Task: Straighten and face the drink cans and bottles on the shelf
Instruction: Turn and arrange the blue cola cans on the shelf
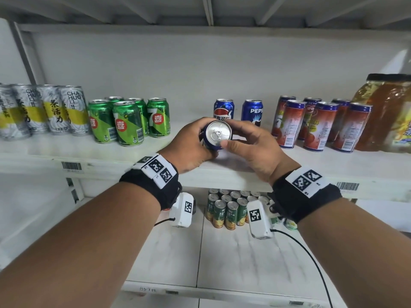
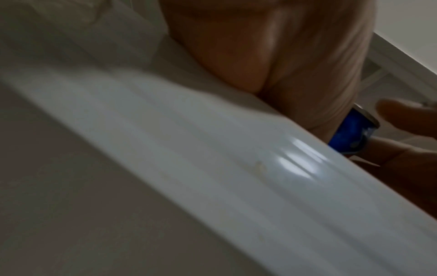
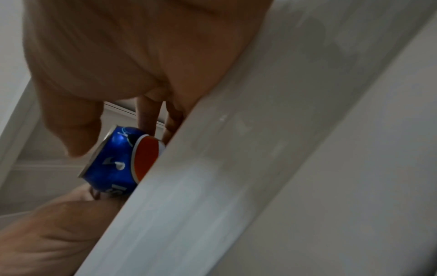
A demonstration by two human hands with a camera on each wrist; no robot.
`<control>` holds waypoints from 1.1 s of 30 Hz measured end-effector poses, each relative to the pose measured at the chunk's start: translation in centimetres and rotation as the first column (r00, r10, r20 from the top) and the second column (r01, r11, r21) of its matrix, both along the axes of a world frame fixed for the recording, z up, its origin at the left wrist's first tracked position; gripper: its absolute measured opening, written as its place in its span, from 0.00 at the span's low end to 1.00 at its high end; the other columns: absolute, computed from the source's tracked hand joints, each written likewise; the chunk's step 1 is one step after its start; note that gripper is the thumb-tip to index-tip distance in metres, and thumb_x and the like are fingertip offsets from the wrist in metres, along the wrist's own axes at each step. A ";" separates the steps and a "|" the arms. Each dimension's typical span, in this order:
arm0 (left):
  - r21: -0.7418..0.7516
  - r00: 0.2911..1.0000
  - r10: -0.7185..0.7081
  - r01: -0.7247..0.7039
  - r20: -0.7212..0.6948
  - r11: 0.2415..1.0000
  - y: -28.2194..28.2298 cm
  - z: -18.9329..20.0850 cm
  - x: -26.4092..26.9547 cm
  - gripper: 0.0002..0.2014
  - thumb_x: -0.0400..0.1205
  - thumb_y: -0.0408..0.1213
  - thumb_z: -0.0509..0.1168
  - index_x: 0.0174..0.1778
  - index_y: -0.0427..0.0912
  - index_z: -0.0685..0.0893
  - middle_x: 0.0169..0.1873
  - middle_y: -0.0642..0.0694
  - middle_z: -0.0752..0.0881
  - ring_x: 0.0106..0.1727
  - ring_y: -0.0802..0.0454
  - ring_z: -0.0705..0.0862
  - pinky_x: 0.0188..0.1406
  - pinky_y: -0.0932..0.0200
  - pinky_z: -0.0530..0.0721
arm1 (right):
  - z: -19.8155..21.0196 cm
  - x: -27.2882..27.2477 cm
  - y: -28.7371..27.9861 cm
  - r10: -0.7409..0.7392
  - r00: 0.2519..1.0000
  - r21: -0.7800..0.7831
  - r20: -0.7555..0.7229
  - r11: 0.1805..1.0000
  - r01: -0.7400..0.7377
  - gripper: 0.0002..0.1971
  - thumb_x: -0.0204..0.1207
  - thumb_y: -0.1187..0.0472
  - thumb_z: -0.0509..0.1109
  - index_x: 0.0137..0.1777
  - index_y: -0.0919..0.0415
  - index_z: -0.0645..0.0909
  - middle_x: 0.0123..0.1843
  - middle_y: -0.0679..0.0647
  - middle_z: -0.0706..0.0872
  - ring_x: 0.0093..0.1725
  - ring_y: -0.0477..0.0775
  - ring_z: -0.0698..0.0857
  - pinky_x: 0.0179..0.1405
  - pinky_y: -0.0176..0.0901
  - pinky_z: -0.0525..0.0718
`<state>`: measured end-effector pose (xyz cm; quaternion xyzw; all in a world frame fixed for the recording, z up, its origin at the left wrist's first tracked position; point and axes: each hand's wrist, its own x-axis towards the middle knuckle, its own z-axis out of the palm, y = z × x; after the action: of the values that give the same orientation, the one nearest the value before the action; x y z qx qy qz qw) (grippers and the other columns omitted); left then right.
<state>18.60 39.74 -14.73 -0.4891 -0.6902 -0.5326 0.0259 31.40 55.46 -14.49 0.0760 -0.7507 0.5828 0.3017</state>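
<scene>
Over the front lip of a white metal shelf (image 1: pixel 222 172), the left hand (image 1: pixel 189 150) and right hand (image 1: pixel 251 147) both curl their fingers around one blue aluminium cola can (image 1: pixel 216 135), silver top toward the camera. Behind it stand two blue cola cans (image 1: pixel 238 111), with green soda cans (image 1: pixel 126 121) left and red juice cans (image 1: pixel 315 125) right. Both wrist views are blurred, and the shelf edge hides most of the held can.

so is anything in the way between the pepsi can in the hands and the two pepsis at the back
Nothing visible: the shelf is bare between the held Pepsi can and the two standing Pepsi cans, and both hands, left and right, already grip it.
</scene>
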 end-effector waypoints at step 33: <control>0.090 0.930 -0.026 -0.008 0.366 0.996 -0.5 0.0 -0.3 0.18 0.92 0.48 0.69 0.53 0.34 0.92 0.48 0.39 0.97 0.55 0.41 0.95 0.65 0.34 0.92 | -0.1 -1.0 0.3 0.006 0.974 -0.172 0.225 0.985 0.033 0.17 0.80 0.58 0.80 0.66 0.65 0.86 0.59 0.63 0.94 0.60 0.67 0.93 0.63 0.61 0.92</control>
<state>18.30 39.21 -14.70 -0.3824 -0.6559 -0.6454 -0.0837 30.37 55.75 -14.54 -0.0224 -0.7265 0.6492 0.2242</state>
